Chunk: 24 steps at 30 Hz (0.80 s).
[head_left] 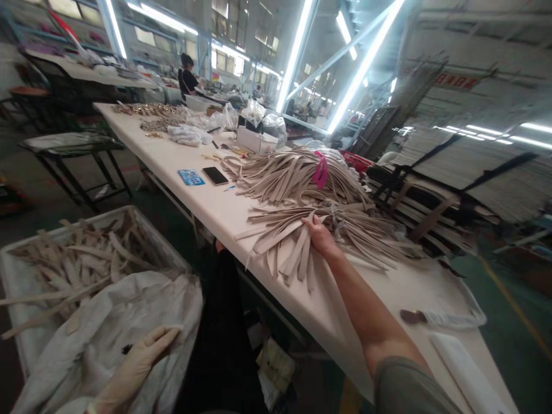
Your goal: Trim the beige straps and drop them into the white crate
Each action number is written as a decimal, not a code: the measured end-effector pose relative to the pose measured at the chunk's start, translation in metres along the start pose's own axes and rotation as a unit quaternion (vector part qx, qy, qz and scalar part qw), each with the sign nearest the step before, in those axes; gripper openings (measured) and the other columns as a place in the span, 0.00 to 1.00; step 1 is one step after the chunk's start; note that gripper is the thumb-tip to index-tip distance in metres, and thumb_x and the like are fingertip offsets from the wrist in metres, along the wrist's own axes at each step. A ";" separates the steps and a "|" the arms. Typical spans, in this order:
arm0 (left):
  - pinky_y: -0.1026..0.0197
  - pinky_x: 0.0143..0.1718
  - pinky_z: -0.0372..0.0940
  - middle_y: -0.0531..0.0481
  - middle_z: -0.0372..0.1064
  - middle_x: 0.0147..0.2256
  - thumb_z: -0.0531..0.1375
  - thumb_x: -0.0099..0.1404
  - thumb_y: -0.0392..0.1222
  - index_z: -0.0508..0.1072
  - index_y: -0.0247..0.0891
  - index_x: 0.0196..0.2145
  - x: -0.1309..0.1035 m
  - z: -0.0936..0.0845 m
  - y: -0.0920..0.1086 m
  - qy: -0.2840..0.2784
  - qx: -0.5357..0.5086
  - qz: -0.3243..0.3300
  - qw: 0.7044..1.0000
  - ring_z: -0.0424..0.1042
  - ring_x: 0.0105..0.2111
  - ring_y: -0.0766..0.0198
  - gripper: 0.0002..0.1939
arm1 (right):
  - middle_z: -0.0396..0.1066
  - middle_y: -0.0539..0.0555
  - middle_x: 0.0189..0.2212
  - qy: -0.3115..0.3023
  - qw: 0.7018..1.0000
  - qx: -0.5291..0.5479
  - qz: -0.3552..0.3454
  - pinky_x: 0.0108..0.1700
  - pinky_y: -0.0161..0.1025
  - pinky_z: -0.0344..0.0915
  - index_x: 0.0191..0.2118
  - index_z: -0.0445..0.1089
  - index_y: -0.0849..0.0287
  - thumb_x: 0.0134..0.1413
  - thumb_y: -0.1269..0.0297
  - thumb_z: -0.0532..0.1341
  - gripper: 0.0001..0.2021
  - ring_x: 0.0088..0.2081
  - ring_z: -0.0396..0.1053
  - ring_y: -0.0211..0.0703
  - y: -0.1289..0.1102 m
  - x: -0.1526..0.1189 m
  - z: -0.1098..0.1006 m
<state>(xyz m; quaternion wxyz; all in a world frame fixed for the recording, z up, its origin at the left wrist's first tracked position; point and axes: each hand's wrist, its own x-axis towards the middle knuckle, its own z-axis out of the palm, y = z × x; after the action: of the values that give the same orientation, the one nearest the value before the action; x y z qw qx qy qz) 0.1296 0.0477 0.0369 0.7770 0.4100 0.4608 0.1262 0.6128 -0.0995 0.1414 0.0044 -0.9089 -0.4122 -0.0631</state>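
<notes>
My right hand (pixel 321 236) is closed on some flat beige strips (pixel 297 253) of a bundle that fans out over the table's near edge. Behind it lies a larger pile of beige strips (pixel 276 175) with a pink tie (pixel 319 169) around part of it. At the lower left, my left hand (pixel 150 348), in a pale glove, is over a whitish cloth or sack (pixel 133 299) draped on a bin. Its fingers look pressed together; whether they pinch the cloth is too unclear to tell.
A white bin (pixel 142 221) of strips stands left of the table (pixel 228 224). A phone (pixel 215 176), a blue packet (pixel 191 177), a white box (pixel 256 140) and plastic bags lie farther back. A stool (pixel 69 144) stands at left. A person (pixel 188 77) is in the background.
</notes>
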 end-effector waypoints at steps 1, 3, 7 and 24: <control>0.65 0.38 0.71 0.48 0.77 0.31 0.74 0.44 0.43 0.80 0.34 0.30 -0.001 0.000 0.001 0.008 -0.016 -0.006 1.000 0.76 0.35 0.58 0.15 | 0.53 0.60 0.68 -0.003 1.000 -0.008 0.009 0.61 0.46 0.59 0.66 0.60 0.53 0.62 0.75 0.49 0.28 0.63 0.60 0.53 -0.009 0.014 0.001; 0.66 0.39 0.72 0.48 0.77 0.32 0.74 0.45 0.39 0.80 0.33 0.30 -0.003 -0.001 0.001 0.030 -0.056 -0.015 0.998 0.76 0.35 0.60 0.13 | 0.50 0.65 0.68 -0.009 0.999 -0.021 0.025 0.58 0.48 0.61 0.68 0.56 0.55 0.62 0.77 0.49 0.29 0.60 0.64 0.56 -0.024 0.035 0.002; 0.62 0.42 0.74 0.51 0.75 0.31 0.70 0.49 0.33 0.79 0.34 0.30 -0.011 -0.010 0.001 0.068 -0.138 0.004 0.988 0.76 0.33 0.61 0.08 | 0.51 0.73 0.67 -0.040 0.998 -0.041 0.036 0.51 0.51 0.66 0.70 0.51 0.56 0.60 0.79 0.48 0.32 0.54 0.71 0.59 -0.040 0.039 -0.006; 0.57 0.43 0.72 0.46 0.77 0.32 0.55 0.69 0.32 0.75 0.32 0.37 -0.045 -0.052 0.015 0.095 -0.354 -0.003 0.930 0.79 0.33 0.61 0.08 | 0.79 0.63 0.41 0.019 0.963 -0.094 -0.253 0.45 0.42 0.60 0.49 0.76 0.61 0.61 0.77 0.55 0.16 0.40 0.73 0.48 -0.070 0.017 0.002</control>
<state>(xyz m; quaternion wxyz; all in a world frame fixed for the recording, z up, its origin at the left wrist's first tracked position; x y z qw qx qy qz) 0.0649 0.0587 0.0639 0.8244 0.0932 0.4595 0.3171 0.5713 -0.0407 0.1386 -0.0892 -0.7699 -0.6209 -0.1176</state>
